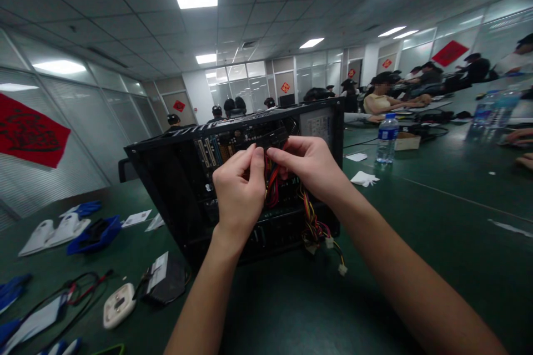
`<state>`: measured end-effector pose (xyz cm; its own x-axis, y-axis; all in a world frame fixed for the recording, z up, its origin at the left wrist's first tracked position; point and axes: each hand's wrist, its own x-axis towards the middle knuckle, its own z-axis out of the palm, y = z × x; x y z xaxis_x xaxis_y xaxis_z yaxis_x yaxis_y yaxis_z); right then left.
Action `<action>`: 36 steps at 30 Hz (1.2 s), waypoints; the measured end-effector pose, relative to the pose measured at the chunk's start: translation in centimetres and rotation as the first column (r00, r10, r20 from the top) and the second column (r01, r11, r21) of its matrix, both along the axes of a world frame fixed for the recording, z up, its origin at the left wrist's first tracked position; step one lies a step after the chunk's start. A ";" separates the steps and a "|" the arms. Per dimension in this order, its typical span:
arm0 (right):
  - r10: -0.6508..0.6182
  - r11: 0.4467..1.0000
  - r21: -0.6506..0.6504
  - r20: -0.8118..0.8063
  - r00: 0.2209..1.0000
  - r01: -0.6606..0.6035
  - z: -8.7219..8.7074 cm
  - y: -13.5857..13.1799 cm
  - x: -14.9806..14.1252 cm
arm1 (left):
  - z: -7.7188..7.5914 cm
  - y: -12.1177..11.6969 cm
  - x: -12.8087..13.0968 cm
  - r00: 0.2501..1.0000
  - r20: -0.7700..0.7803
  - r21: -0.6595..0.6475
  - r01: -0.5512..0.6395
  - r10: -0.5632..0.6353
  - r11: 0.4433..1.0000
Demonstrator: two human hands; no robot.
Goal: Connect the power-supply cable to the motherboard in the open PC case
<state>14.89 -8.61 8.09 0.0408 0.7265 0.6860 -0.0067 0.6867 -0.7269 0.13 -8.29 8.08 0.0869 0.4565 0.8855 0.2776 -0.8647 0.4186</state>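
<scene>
An open black computer case point(166, 177) stands on the green table point(416, 222), its inside facing me with a board, slots and bundles of red, yellow and black wires point(312, 222). My left hand point(239, 191) is closed in a pinch on a black connector point(272, 137) at the top of the case. My right hand point(310, 163) is closed on the same connector and its red wires point(272, 186) from the right. Loose white plugs point(342, 269) hang from the wire bundle at the case's lower right.
A small black box with a white label point(164, 280), a white device point(119, 305) and cables lie at the lower left, with blue and white items point(66, 230) beyond. A water bottle point(387, 138), tissues point(364, 178) and a box sit at the right. Other people sit at the far end.
</scene>
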 end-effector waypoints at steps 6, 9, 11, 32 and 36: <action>0.033 0.999 -0.004 -0.054 0.998 -0.033 -0.7 1.4 -0.2 | 0.3 -0.1 -0.2 0.974 -0.211 0.037 -0.077 0.083 0.996; 0.040 0.999 -0.014 -0.055 0.998 -0.040 -0.9 1.8 -0.2 | 0.4 -0.1 -0.3 0.933 -0.304 0.067 -0.182 0.194 0.981; 0.019 1.000 -0.017 -0.033 0.999 -0.020 -1.1 2.1 -0.3 | 0.4 0.0 -0.5 0.881 -0.382 0.078 -0.271 0.280 0.959; -0.144 0.826 -0.381 0.569 0.810 0.414 -9.2 10.3 -1.0 | -4.9 8.0 -1.0 0.415 -0.893 -0.189 -0.694 0.172 0.695; -0.139 0.803 -0.345 0.685 0.715 0.486 -9.4 10.6 -0.7 | -6.2 9.4 -1.0 0.415 -0.894 -0.208 -0.719 0.169 0.664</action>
